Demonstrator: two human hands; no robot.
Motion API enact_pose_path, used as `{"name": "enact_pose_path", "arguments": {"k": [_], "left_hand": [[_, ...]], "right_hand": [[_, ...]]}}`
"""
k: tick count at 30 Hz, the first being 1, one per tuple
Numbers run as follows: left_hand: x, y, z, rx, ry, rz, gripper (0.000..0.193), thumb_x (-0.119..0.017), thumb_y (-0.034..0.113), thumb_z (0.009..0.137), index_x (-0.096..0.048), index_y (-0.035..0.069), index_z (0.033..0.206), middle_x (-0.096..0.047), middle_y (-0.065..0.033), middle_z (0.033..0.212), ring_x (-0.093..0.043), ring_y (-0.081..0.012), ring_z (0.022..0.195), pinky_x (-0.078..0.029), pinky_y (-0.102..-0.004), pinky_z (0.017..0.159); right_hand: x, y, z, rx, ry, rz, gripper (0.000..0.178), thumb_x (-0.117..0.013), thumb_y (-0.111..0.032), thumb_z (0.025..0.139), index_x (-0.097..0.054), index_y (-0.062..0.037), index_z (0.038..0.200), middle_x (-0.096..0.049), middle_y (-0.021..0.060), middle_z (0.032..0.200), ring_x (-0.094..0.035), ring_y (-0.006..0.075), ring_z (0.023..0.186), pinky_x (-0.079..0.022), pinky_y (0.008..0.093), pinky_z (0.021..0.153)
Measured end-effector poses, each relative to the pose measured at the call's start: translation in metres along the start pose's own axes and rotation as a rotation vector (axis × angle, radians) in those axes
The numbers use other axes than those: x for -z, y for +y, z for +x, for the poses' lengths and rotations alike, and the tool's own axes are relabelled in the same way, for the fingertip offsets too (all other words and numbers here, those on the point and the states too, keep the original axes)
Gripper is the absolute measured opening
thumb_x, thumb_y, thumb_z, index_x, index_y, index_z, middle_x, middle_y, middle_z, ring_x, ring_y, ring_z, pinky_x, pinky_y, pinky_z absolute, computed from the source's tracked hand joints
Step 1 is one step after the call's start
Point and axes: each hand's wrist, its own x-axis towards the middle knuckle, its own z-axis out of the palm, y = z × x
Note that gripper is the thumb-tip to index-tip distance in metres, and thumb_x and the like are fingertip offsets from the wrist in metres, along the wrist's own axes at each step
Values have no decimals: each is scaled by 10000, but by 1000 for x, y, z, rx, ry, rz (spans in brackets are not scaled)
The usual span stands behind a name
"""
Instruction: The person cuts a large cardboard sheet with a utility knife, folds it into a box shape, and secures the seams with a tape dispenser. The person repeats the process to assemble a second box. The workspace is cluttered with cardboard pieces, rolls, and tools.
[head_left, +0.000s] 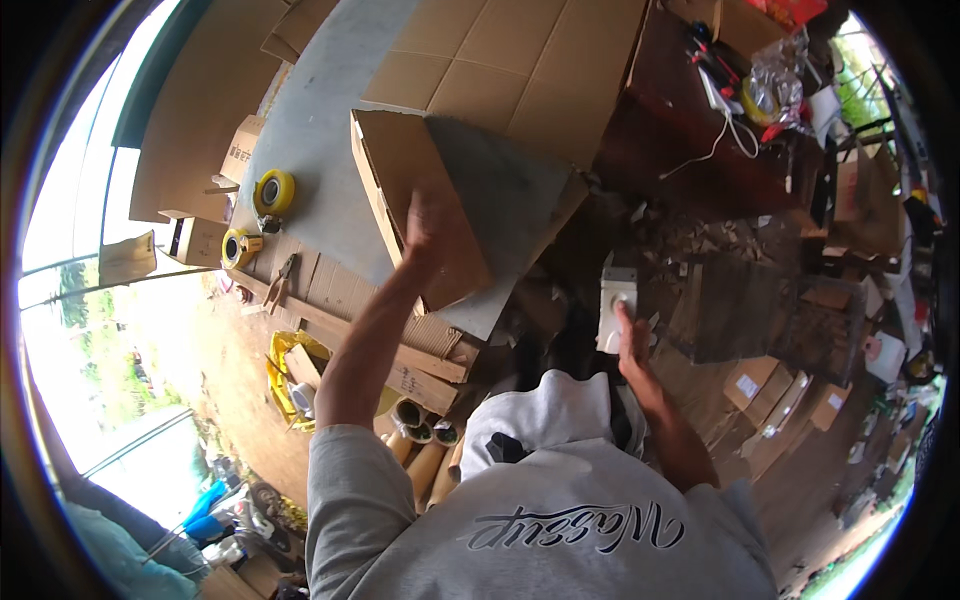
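A long flat brown cardboard box stands on its edge on the grey tabletop. My left hand is at the box's broad side, its fingers smeared by motion, so its grip does not show. Low beside the table, my right hand grips a white oblong object with a round spot on its face. The thumb lies along the object; the other fingers are mostly hidden. What kind of thing it is I cannot make out.
Large creased cardboard sheets cover the table's far part. Yellow tape rolls and pliers lie along its left edge. Cardboard tubes stand below. A dark red table bears tools and a white cable at right; small cartons sit on the floor.
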Motion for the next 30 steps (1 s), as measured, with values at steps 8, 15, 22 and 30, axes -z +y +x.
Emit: {"name": "enact_pose_path", "arguments": {"k": [8, 15, 22, 30], "left_hand": [[23, 27, -35, 122, -226, -171, 536, -768, 334, 749, -694, 66, 1207, -557, -187, 1414, -372, -382, 1443, -262, -571, 1202], [-17, 54, -14, 107, -132, -8, 487, -681, 300, 762, -724, -21, 1125, -551, -256, 1365, -450, -428, 1332, -263, -566, 1182], [-40, 70, -40, 161, 256, -584, 126, -690, 51, 736, -627, 43, 845, -604, -198, 951, -605, -401, 908, -488, -528, 772], [-135, 88, -225, 1634, 510, -2484, 432, -642, 455, 1008, -668, 35, 1107, -679, -59, 926, -635, -203, 774, -558, -328, 699]], "right_hand": [[10, -9, 33, 15, -13, -74, 688, -684, -587, 886, -707, 101, 894, -667, 136, 769, -604, 207, 705, -470, 405, 649], [5, -17, 39, 31, -115, 2, 669, -691, -590, 887, -705, 79, 875, -633, 73, 746, -562, 163, 656, -456, 381, 611], [18, -8, 28, -34, -76, 116, 648, -700, -575, 889, -695, 72, 896, -621, 67, 743, -564, 164, 647, -458, 372, 583], [7, -8, 15, 139, 19, -48, 630, -696, -539, 909, -716, 90, 939, -647, 79, 765, -583, 169, 673, -479, 384, 626]]}}
